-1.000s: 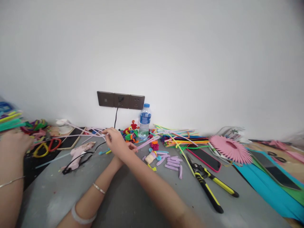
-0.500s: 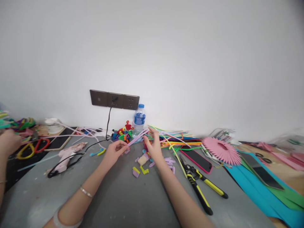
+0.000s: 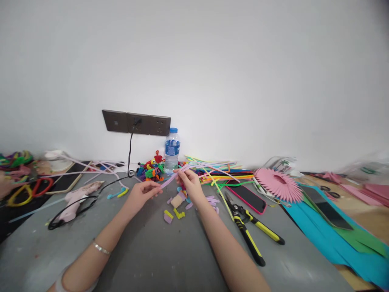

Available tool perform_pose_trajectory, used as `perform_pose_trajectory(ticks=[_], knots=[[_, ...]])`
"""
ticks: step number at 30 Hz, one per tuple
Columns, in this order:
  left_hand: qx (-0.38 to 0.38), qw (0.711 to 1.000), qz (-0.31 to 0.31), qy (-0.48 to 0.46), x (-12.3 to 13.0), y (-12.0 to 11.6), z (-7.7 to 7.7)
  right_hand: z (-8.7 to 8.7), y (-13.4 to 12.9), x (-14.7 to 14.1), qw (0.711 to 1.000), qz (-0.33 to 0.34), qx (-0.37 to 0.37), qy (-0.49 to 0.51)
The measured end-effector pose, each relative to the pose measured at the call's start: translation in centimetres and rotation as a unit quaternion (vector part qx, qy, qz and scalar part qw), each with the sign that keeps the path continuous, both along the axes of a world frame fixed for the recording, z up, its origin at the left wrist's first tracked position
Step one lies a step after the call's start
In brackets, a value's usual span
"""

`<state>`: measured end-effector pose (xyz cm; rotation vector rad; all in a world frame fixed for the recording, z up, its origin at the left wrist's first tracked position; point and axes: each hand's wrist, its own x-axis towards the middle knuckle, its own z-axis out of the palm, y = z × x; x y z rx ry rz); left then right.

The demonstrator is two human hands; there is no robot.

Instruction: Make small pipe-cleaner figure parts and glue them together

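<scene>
Light purple pipe cleaners (image 3: 169, 179) stretch between my two hands above the grey table. My left hand (image 3: 145, 193) pinches their near end. Further along, the fingers of my right hand (image 3: 190, 184) are closed on the same strands. Below my hands lie a beige and purple piece (image 3: 178, 199), a bent yellow-green piece (image 3: 179, 213) and a purple and yellow piece (image 3: 168, 217). Several short purple pieces (image 3: 210, 201) lie beside my right forearm, which partly hides them.
Pruning shears (image 3: 247, 227) and a pink-edged phone (image 3: 247, 198) lie to the right. A glue gun (image 3: 75, 200) with a black cord lies left. Against the wall stand a water bottle (image 3: 172, 151) and colourful fuzzy figures (image 3: 152, 168). Another person's hand (image 3: 4, 184) shows at the left edge.
My right hand's fingers have come together on the purple pipe cleaners. My left hand keeps its pinch. The view has turned slightly right, and the other person's hand is now mostly out of frame.
</scene>
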<state>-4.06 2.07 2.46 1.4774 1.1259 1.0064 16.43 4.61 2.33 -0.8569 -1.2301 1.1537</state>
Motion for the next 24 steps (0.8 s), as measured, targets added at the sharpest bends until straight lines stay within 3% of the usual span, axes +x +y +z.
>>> perform_pose_trajectory(ticks=[9, 17, 20, 24], knots=[[-0.04, 0.995, -0.073, 0.05, 0.1, -0.4, 0.4, -0.2, 0.4, 0.3, 0.994, -0.027, -0.026, 0.104], [-0.064, 0.997, -0.045, 0.013, -0.2, -0.6, 0.9, 0.6, 1.2, 2.9, 0.985, -0.058, -0.055, 0.15], [-0.073, 0.997, -0.033, -0.016, 0.0, -0.7, 1.0, 1.0, 0.7, 3.0, 0.988, 0.003, -0.078, 0.13], [-0.093, 0.994, -0.036, -0.034, 0.5, -1.1, 1.1, 1.2, -0.7, 1.3, 0.982, 0.157, -0.096, 0.033]])
